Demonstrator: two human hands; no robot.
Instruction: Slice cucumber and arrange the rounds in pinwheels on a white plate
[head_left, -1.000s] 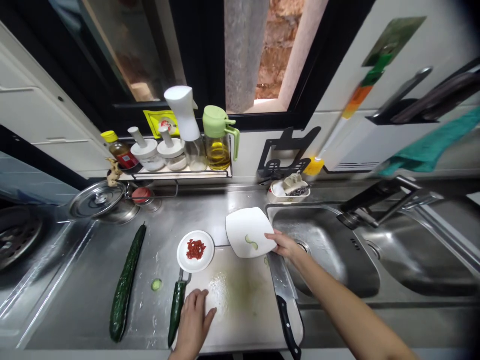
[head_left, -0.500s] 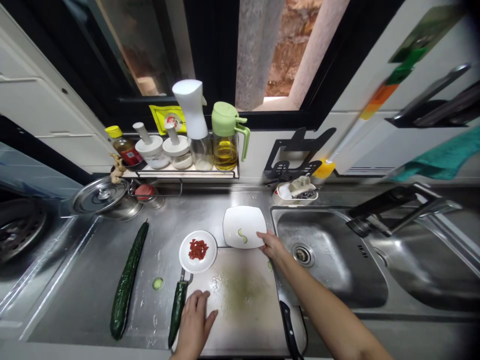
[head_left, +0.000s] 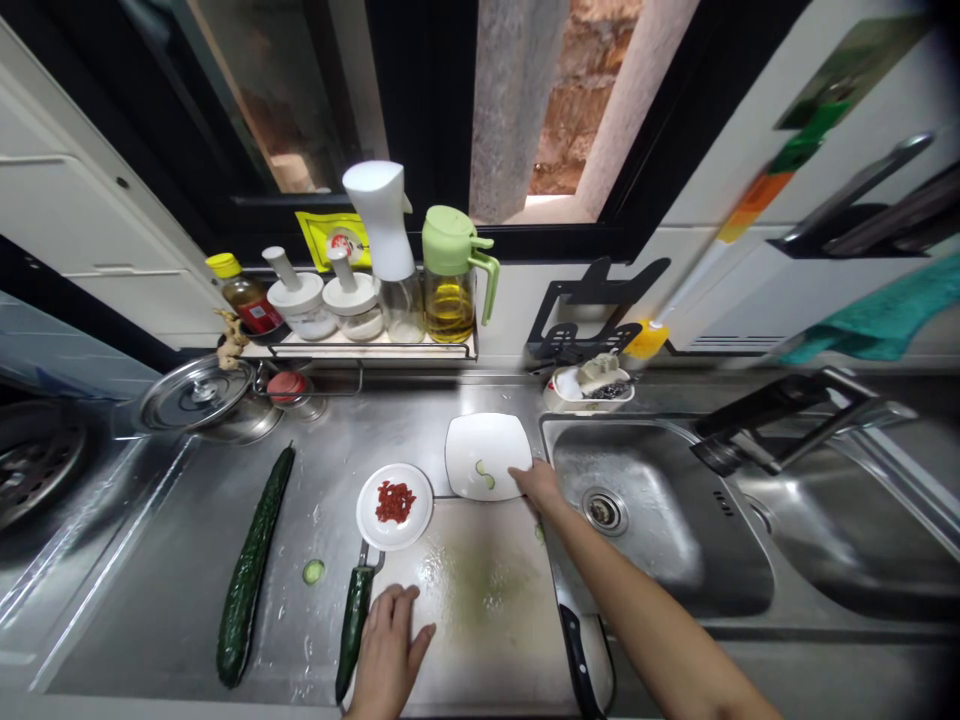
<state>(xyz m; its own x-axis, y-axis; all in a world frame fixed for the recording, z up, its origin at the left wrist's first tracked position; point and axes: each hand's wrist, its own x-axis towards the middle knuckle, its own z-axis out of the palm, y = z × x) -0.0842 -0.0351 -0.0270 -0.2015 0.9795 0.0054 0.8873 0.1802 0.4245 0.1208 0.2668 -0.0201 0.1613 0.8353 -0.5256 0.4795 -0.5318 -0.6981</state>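
Observation:
My right hand [head_left: 538,484] is at the right front corner of a white squarish plate [head_left: 472,445], its thumb over the rim and the other fingers hidden. A few thin green cucumber slices [head_left: 486,477] lie on that plate. My left hand [head_left: 391,640] rests with fingers apart on the left side of the wet cutting board [head_left: 510,600]. Beside it lies a cut cucumber piece [head_left: 352,625]. A round white plate [head_left: 367,510] with chopped red bits [head_left: 394,502] sits at the board's back left corner. Right of the board is a black-handled knife [head_left: 576,655].
A whole cucumber [head_left: 255,570] and a cucumber end [head_left: 313,571] lie on the steel counter at left. Behind stands a shelf with jars and an oil bottle [head_left: 450,285]. A lidded pot [head_left: 202,395] is at back left, the sink [head_left: 652,500] at right.
Almost nothing differs. My right hand stays at the plate's corner and my left hand stays on the board; the view has shifted very slightly.

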